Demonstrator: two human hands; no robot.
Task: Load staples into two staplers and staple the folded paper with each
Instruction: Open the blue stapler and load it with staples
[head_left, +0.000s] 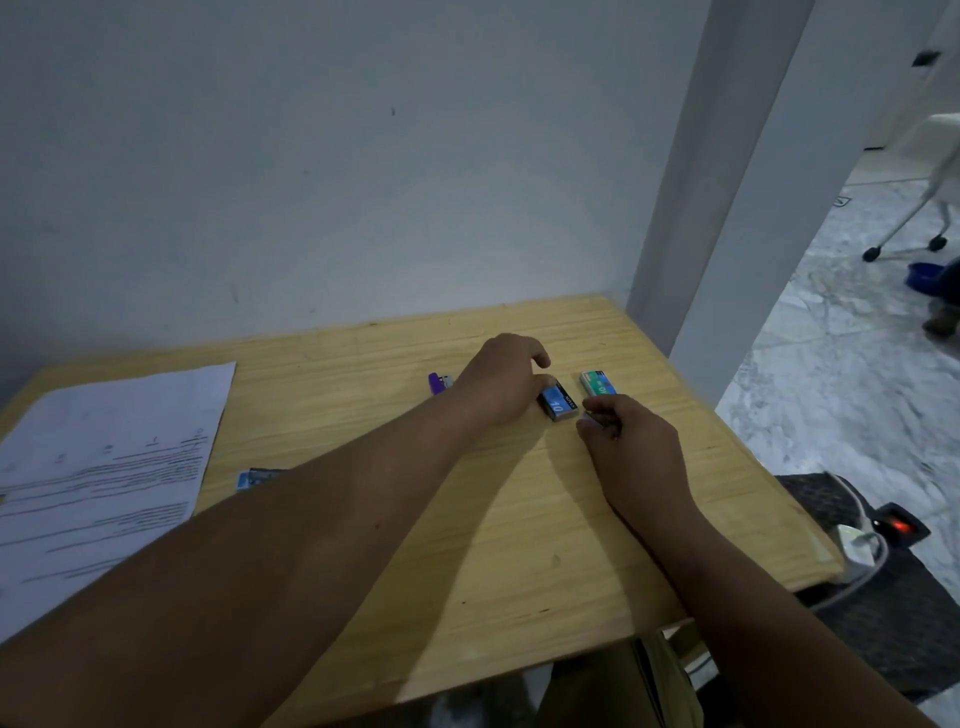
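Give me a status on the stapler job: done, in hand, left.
Done: nothing visibly. The paper lies flat and unfolded at the table's left.

In hand: the left hand steadies the blue staple box; the right hand pinches something small beside it, probably staples.

Left: loading both staplers; the purple one sits untouched. The green box looks closed.

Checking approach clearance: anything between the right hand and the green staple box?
Nothing visible. The right hand sits just on the near side of the green staple box, with only bare table between. The blue staple box lies to the left, under the left hand's fingertips, off that line.
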